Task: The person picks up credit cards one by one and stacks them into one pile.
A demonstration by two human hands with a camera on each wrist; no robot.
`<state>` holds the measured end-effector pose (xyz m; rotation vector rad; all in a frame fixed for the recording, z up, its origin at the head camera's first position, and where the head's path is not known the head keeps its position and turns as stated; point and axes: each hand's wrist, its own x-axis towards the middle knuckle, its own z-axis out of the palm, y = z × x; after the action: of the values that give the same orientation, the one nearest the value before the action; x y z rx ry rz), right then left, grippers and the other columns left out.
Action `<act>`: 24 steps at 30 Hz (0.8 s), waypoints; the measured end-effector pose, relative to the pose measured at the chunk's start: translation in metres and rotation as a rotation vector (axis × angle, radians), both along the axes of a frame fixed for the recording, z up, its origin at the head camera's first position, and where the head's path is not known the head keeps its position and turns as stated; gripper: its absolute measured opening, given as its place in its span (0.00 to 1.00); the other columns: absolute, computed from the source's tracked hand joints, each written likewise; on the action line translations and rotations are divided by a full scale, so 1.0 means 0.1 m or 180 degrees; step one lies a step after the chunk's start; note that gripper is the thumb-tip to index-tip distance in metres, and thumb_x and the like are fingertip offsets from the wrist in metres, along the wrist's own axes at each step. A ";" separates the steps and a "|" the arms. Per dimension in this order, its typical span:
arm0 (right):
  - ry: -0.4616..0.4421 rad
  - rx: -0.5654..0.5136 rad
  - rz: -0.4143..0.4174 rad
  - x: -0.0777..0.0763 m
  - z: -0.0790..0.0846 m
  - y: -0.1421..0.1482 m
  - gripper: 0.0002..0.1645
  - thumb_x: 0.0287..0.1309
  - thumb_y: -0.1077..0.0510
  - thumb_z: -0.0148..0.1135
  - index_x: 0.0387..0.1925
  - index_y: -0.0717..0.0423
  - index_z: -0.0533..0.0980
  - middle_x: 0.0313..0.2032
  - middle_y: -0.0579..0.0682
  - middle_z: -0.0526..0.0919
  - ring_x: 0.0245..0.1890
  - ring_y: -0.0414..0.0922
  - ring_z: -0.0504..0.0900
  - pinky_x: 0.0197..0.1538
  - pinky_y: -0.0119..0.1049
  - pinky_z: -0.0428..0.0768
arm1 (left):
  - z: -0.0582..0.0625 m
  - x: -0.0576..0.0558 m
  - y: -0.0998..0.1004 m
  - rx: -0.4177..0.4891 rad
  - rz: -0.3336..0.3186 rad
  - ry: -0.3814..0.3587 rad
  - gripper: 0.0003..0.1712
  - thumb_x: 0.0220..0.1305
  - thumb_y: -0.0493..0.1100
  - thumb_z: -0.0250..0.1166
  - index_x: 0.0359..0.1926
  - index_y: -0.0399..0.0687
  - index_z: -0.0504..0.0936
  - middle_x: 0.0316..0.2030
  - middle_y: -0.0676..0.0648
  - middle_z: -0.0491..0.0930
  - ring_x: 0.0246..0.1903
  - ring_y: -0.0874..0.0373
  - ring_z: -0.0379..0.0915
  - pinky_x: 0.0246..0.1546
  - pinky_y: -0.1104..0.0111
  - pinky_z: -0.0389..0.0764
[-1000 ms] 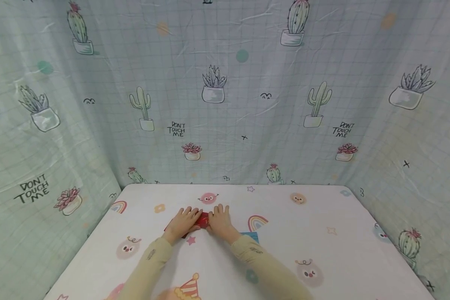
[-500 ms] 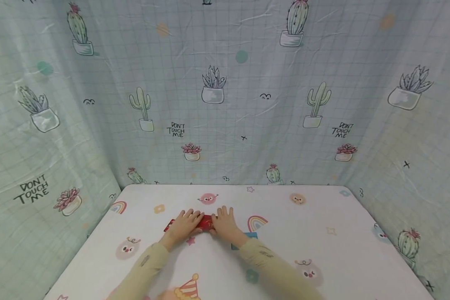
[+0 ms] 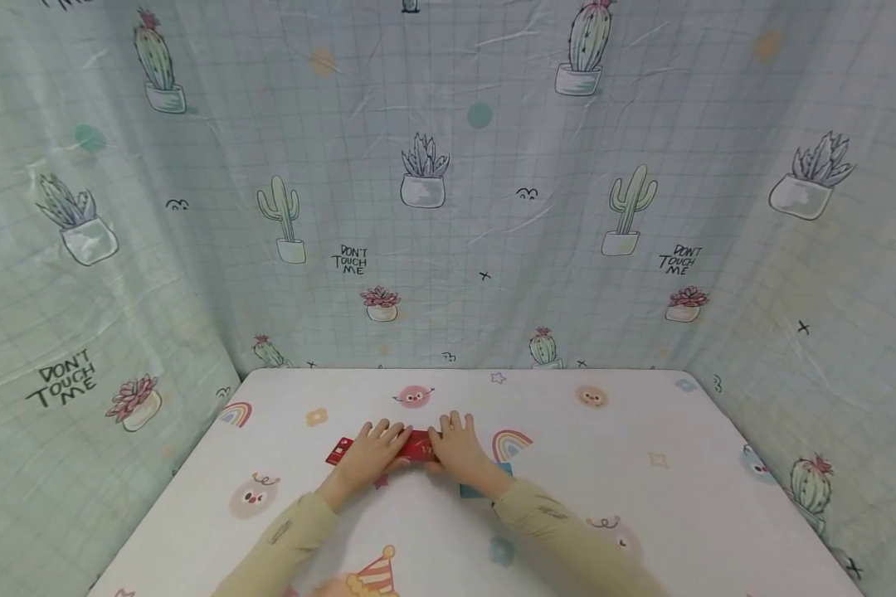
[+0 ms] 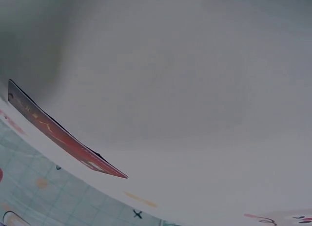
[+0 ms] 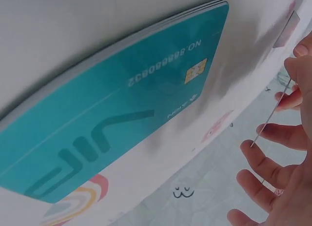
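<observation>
In the head view, a thin red card [image 3: 420, 446] is held between my two hands. My left hand [image 3: 369, 456] pinches its left end, and my right hand [image 3: 459, 446] pinches its right end with the thumb on the near edge. The right wrist view shows this card [image 5: 269, 117] edge-on between the fingers. A second red card [image 4: 68, 135], with a chip near one corner, lies on the table beyond the left hand. Below my right wrist rests a stack of teal VIP cards [image 5: 131, 96], partly covered by the forearm in the head view.
The white table [image 3: 627, 473] carries printed rainbows, faces and stars. A cactus-patterned curtain [image 3: 448, 232] hangs behind it and along both sides.
Both hands have shifted a little to the right and nearer with the held red card between them. More of the red card on the left has come into sight.
</observation>
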<state>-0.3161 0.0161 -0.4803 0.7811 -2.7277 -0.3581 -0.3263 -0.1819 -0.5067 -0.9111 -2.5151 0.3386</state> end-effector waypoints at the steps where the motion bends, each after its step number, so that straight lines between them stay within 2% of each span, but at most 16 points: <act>1: -0.0001 -0.0010 0.0013 0.01 0.01 0.01 0.35 0.48 0.30 0.53 0.50 0.49 0.71 0.42 0.52 0.73 0.46 0.48 0.66 0.52 0.49 0.67 | 0.00 0.01 0.01 0.0018 -0.0002 -0.0003 0.32 0.57 0.62 0.53 0.58 0.50 0.69 0.50 0.50 0.73 0.48 0.54 0.66 0.48 0.56 0.73; 9: -0.0115 0.0037 0.0048 0.08 0.05 0.11 0.36 0.50 0.31 0.51 0.53 0.49 0.70 0.43 0.53 0.72 0.48 0.49 0.66 0.54 0.51 0.66 | 0.03 0.09 0.08 0.0063 -0.0054 0.0004 0.32 0.56 0.62 0.55 0.57 0.50 0.69 0.49 0.50 0.73 0.47 0.54 0.65 0.48 0.57 0.73; 15: 0.0017 0.0062 0.0137 0.13 0.08 0.18 0.35 0.49 0.30 0.51 0.51 0.48 0.71 0.42 0.52 0.73 0.46 0.49 0.67 0.52 0.50 0.67 | 0.04 0.12 0.11 0.0113 -0.0224 0.0265 0.32 0.53 0.62 0.58 0.55 0.50 0.72 0.47 0.50 0.75 0.45 0.54 0.67 0.44 0.58 0.74; 24: 0.0018 -0.0080 0.0251 0.19 0.08 0.28 0.34 0.49 0.32 0.53 0.50 0.50 0.72 0.41 0.53 0.73 0.45 0.50 0.67 0.53 0.52 0.67 | 0.08 0.22 0.18 0.0132 -0.0143 -0.0034 0.32 0.55 0.62 0.56 0.58 0.52 0.69 0.50 0.50 0.74 0.49 0.54 0.66 0.49 0.57 0.72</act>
<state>-0.2969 0.0442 -0.4728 0.8763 -2.6816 -0.3078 -0.3048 -0.1634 -0.4984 -0.9538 -2.4976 0.2673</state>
